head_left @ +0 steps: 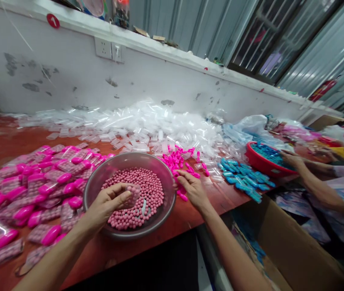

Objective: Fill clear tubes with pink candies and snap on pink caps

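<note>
Over a grey metal bowl (172,202) of pink beads (150,186), my left hand (109,202) holds a clear case (133,195) with pink beads inside. Just past the bowl's right rim, my right hand (191,190) has its fingers pinched at the near edge of a pile of bright pink caps (174,158); what lies between the fingertips is too small to make out. Filled cases with pink caps (49,190) are heaped on the red table (186,214) left of the bowl.
Empty clear cases (147,121) are piled along the wall. To the right are blue filled cases (244,178), a red basin (258,159) of blue pieces and a person's hands and arms (317,173). A cardboard box (290,238) stands below the table edge.
</note>
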Tool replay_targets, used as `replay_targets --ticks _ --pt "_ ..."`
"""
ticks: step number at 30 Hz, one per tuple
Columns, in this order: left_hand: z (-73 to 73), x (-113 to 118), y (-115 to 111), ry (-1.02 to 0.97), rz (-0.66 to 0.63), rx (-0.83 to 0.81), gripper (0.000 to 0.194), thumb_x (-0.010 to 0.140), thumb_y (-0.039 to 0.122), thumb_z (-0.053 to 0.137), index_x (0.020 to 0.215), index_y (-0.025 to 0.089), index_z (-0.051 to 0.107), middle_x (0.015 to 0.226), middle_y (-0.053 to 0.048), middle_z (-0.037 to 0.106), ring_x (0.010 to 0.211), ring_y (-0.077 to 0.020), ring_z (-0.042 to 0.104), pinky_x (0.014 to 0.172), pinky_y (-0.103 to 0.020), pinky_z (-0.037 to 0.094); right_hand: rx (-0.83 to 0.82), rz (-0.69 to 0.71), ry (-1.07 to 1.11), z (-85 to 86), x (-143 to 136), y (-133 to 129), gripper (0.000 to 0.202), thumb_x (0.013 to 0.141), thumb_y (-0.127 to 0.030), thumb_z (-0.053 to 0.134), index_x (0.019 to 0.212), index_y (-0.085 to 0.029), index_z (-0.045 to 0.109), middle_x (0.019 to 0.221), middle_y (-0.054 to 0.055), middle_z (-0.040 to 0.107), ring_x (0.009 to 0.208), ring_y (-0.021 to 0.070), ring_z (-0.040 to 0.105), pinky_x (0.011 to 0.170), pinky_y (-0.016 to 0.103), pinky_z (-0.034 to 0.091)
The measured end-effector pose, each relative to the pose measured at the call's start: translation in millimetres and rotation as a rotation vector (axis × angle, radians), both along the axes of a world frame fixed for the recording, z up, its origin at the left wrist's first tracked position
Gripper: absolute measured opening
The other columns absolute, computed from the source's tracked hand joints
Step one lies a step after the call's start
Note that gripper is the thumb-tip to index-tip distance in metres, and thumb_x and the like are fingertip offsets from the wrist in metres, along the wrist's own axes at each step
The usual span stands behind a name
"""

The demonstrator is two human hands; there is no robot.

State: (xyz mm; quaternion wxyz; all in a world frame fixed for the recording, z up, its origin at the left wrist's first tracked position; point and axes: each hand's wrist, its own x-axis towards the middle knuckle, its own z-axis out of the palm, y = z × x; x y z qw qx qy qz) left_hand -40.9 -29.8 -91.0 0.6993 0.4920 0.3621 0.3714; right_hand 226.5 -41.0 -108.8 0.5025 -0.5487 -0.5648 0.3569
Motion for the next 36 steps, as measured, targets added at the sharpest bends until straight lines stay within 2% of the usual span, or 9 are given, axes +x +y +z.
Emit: replay_targets --ticks 2,4,8,11,14,19,22,30,36 --pt "1.3 1.6 -1.8 -0.059 -0.023 -0.008 0.03 0.068 0.031 0.062 0.095 0.017 0.06 0.098 -0.008 0.063 0.084 -0.0187 0.06 0.074 -0.03 0.049 -0.042 0.172 0.178 9.9 -40.4 -5.2 0.03 0.076 -0.035 0.052 0.103 -0.021 0.051 0.078 0.001 0.06 0.06 0.012 0.059 0.058 0.027 0.051" --pt "0.9 2.4 -2.9 -0.13 -0.029 -0.017 0.03 0.068 0.031 0.063 0.093 0.016 0.06 0.095 -0.008 0.063 0.081 -0.018 0.06 0.075 -0.031 0.049 -0.045 0.273 0.229 14.5 -74.0 -6.7 0.025 0.075 -0.033 0.053 0.097 -0.02 0.052 0.075 -0.001 0.058 0.058 0.0106 0.058 0.055 0.025 0.051" --pt "-4.5 0.6 -2.8 -0.245 0.037 -0.036 0.028 0.067 0.032 0.064 0.089 0.015 0.06 0.086 -0.006 0.065 0.073 -0.0157 0.061 0.071 -0.031 0.05 0.149 0.227 -0.092 16.4 -105.1 -8.8 0.02 0.078 -0.031 0.05 0.094 -0.02 0.056 0.085 0.003 0.059 0.073 0.0129 0.057 0.067 0.027 0.05" --pt "-9.5 -0.5 -2.4 -0.281 0.041 -0.035 0.025 0.067 0.032 0.063 0.084 0.013 0.059 0.077 -0.005 0.063 0.069 -0.0144 0.06 0.07 -0.031 0.049 0.337 0.199 -0.439 20.1 -103.1 -13.5 0.024 0.078 -0.026 0.052 0.101 -0.021 0.055 0.095 0.006 0.059 0.087 0.0163 0.055 0.079 0.03 0.045" --pt "-11.6 0.2 -3.1 -0.263 0.012 0.051 0.023 0.07 0.03 0.06 0.085 0.013 0.059 0.076 -0.004 0.062 0.07 -0.0136 0.059 0.069 -0.029 0.048 0.389 0.231 -0.621 28.1 -93.6 -17.4 0.025 0.079 -0.023 0.05 0.103 -0.021 0.054 0.095 0.006 0.059 0.089 0.0166 0.055 0.08 0.03 0.044" --pt "-7.1 -0.6 -8.2 -0.017 0.041 0.398 0.022 0.076 0.029 0.05 0.087 0.013 0.061 0.079 -0.004 0.061 0.07 -0.0125 0.055 0.063 -0.022 0.043 0.392 0.154 -0.669 45.8 -87.1 -18.9 0.033 0.082 -0.023 0.046 0.115 -0.023 0.046 0.103 0.006 0.057 0.092 0.016 0.054 0.08 0.029 0.044" --pt "-4.2 -2.2 -12.5 0.074 0.055 0.524 0.022 0.079 0.028 0.047 0.09 0.015 0.062 0.08 -0.003 0.062 0.071 -0.0129 0.055 0.065 -0.022 0.042 0.406 0.246 -0.702 50.8 -93.3 -18.7 0.032 0.083 -0.022 0.045 0.114 -0.023 0.047 0.102 0.006 0.057 0.094 0.016 0.053 0.082 0.029 0.043" --pt "-7.7 -4.3 -22.4 0.276 0.156 0.718 0.022 0.081 0.024 0.044 0.085 0.014 0.063 0.075 -0.003 0.064 0.07 -0.0136 0.057 0.066 -0.022 0.041 0.41 0.384 -0.808 38.8 -99.5 -25.6 0.02 0.084 -0.018 0.041 0.103 -0.019 0.047 0.086 0.006 0.052 0.08 0.0156 0.051 0.07 0.028 0.044" --pt "-15.4 -3.9 -25.1 0.342 0.102 0.799 0.021 0.08 0.019 0.044 0.084 0.017 0.065 0.075 -0.003 0.065 0.069 -0.013 0.057 0.067 -0.022 0.042 0.4 0.404 -0.864 27.4 -96.0 -33.4 0.024 0.084 -0.016 0.039 0.106 -0.017 0.049 0.085 0.008 0.052 0.08 0.0177 0.051 0.071 0.032 0.043"
